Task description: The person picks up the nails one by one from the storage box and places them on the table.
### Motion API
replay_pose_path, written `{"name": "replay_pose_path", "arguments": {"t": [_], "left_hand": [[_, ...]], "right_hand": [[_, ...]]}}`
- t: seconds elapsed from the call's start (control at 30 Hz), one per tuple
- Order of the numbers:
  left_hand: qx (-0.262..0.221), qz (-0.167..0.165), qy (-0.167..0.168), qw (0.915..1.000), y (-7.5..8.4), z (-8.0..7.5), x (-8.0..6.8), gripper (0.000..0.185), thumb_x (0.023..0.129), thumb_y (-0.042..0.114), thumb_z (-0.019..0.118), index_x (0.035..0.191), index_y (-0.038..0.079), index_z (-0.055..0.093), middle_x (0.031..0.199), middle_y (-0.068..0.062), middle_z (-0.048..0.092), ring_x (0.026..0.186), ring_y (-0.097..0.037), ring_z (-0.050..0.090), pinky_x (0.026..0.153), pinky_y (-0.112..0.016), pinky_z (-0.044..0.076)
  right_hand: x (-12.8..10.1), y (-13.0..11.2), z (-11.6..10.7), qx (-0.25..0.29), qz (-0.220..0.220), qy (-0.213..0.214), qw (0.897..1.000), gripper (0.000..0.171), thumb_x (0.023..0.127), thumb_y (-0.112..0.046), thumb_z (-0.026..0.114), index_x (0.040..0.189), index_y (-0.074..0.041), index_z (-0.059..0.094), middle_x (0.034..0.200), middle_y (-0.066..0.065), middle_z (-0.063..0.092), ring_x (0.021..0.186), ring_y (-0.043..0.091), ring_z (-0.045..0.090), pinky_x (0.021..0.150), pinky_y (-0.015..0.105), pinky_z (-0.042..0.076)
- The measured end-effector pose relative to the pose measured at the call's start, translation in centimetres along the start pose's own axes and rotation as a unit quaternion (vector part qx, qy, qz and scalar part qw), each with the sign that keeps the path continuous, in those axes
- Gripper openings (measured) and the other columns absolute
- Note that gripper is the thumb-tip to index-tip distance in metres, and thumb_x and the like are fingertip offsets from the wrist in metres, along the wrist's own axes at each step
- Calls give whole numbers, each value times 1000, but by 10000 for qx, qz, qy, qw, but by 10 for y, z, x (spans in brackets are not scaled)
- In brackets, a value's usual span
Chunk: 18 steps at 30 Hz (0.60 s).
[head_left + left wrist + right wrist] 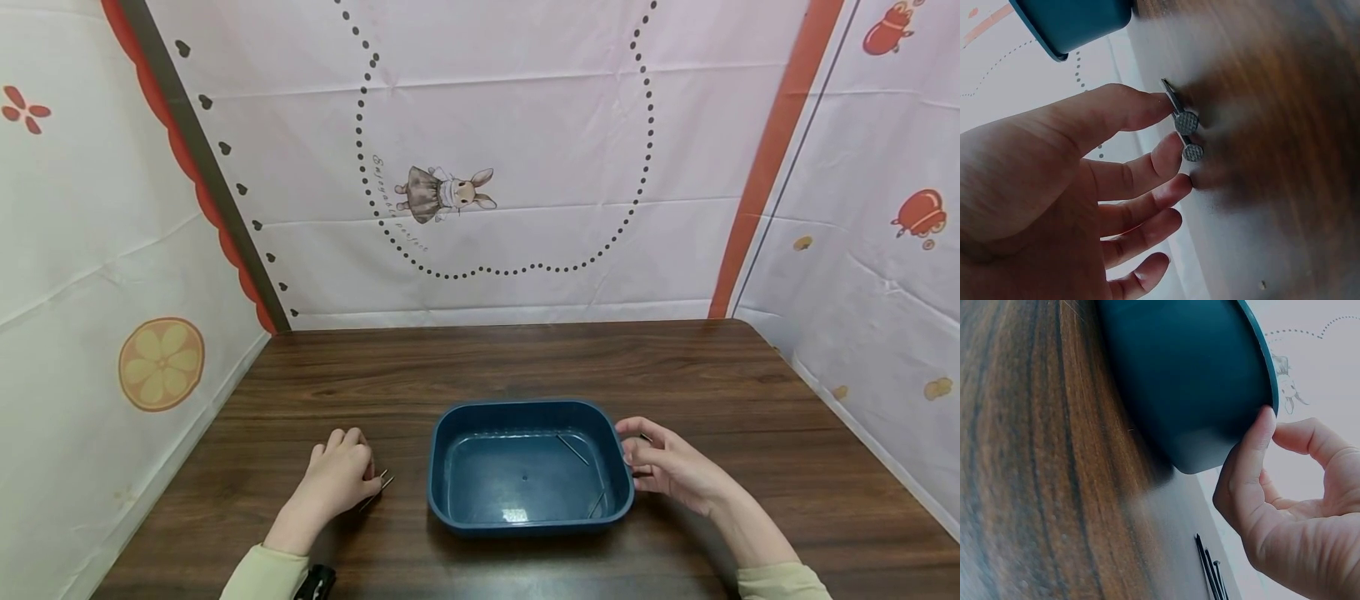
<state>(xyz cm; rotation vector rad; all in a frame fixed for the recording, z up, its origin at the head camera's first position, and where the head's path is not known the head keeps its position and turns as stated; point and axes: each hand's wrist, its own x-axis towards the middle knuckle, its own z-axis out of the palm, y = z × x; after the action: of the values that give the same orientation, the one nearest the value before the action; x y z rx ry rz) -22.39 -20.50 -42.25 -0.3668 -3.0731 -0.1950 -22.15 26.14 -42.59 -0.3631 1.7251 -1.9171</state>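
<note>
In the head view a dark blue plastic box stands on the wooden table. Inside it lie two thin nails, one nail towards the back right and another nail near the front right corner. Left of the box, my left hand is low over the tabletop, with thumb and index finger pinching two nails; their round, textured heads show in the left wrist view. My right hand holds the box's right rim between thumb and finger, as the right wrist view shows.
Several dark nails lie on the table by the right hand, outside the box. Printed cloth hangs behind the wooden table and along both sides. A black strap is at the left wrist.
</note>
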Motion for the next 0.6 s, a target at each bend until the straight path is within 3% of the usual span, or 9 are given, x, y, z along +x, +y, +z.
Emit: {"name": "replay_pose_path", "arguments": {"t": [0.23, 0.6], "left_hand": [[-12, 13, 13, 10000, -1, 1, 0, 34, 80, 23, 77, 60, 18, 51, 94, -5, 53, 93, -28, 45, 69, -39, 31], [-46, 61, -330, 9994, -10, -9, -1, 30, 82, 28, 77, 68, 20, 52, 97, -2, 53, 96, -27, 45, 70, -41, 30]], "right_hand": [[0, 1, 0, 7, -8, 7, 10000, 21, 106, -14, 40, 122, -25, 49, 94, -9, 62, 87, 6, 65, 80, 25, 57], [0, 1, 0, 50, 14, 14, 10000, 21, 106, -14, 40, 122, -24, 49, 95, -9, 63, 87, 6, 66, 80, 25, 58]]}}
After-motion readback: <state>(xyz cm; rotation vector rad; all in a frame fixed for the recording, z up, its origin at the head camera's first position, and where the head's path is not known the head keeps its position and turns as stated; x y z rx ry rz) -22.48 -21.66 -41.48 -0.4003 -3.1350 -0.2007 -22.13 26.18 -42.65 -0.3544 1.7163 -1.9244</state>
